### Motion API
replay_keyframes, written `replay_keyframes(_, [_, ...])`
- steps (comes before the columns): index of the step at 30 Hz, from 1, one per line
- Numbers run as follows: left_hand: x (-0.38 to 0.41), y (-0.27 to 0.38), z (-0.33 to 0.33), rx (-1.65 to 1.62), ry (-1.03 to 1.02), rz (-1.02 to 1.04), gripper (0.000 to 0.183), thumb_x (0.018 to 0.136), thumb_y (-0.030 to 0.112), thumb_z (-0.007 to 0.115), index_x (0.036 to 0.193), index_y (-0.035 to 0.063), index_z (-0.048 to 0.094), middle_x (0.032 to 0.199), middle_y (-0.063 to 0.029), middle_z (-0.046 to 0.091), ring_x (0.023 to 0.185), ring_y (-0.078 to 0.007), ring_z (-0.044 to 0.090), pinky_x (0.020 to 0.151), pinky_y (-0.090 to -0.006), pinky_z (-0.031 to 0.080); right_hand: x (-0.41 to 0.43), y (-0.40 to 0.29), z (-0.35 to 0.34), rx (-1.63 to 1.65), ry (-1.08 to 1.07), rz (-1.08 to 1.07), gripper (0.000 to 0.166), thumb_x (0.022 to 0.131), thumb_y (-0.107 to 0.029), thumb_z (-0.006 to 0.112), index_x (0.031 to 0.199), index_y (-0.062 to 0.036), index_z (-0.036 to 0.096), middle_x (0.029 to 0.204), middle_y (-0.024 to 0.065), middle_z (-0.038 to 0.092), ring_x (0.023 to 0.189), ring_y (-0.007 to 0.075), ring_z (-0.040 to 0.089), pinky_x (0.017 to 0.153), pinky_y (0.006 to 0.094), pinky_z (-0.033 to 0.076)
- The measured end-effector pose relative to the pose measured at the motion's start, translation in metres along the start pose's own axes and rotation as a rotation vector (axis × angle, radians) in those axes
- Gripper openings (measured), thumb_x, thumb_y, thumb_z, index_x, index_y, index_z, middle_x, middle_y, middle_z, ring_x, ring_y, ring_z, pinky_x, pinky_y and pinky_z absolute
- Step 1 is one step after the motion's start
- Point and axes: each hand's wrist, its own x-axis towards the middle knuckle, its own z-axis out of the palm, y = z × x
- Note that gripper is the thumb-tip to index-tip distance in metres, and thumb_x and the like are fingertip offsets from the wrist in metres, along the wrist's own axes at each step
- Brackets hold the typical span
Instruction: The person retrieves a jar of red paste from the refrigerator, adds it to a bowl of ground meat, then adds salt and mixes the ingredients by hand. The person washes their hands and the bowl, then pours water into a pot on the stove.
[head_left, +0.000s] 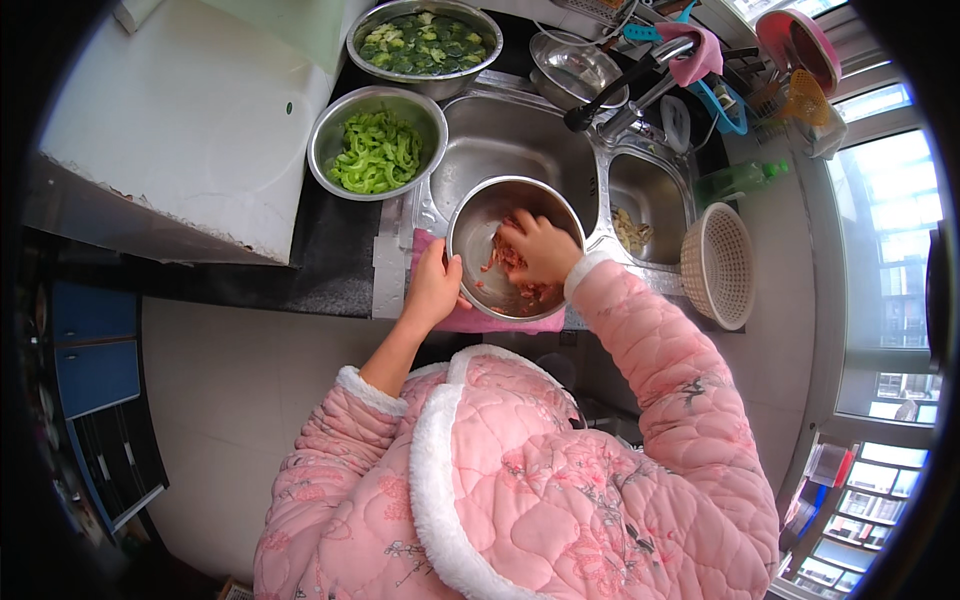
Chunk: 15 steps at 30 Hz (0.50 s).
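Observation:
A stainless steel bowl rests at the sink's front edge, over a pink cloth. My left hand grips its left rim, thumb on top and fingers around the outside. Inside the bowl, my right hand has its fingers curled into reddish raw meat in small pieces or strips. Its fingertips are partly hidden by the meat and the hand itself. Bits of meat cling to the bowl's lower wall.
Left of the double sink stand a bowl of sliced green vegetable and a basin of broccoli in water. The faucet and a glass bowl are behind. Pale slices lie in the small basin, beside a plastic colander.

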Motion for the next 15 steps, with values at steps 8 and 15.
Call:
replay_keyframes(8, [0.002,-0.005,0.002,0.014,0.046,0.029,0.026,0.090,0.009,0.045,0.111,-0.0066,0.045,0.097,-0.0189,0.050,0.057,-0.0277,0.061,0.039,-0.0308,0.053,0.013,-0.019,0.020,0.852,-0.126,0.084,0.040,0.067,-0.003,0.059,0.106,-0.0008,0.058,0.090,0.0193,0.064,0.088,0.0315,0.061,0.079,0.0350,0.047])
replay_keyframes(15, [0.002,-0.005,-0.003,0.033,-0.002,0.001,0.021,0.090,0.009,0.046,0.106,-0.0051,0.047,0.096,-0.0185,0.050,0.060,-0.0266,0.062,0.038,-0.0306,0.053,0.012,-0.008,0.006,0.412,-0.162,-0.327,0.029,0.069,-0.008,0.062,0.098,-0.0089,0.063,0.109,0.0098,0.053,0.117,0.0255,0.042,0.099,0.0409,0.033])
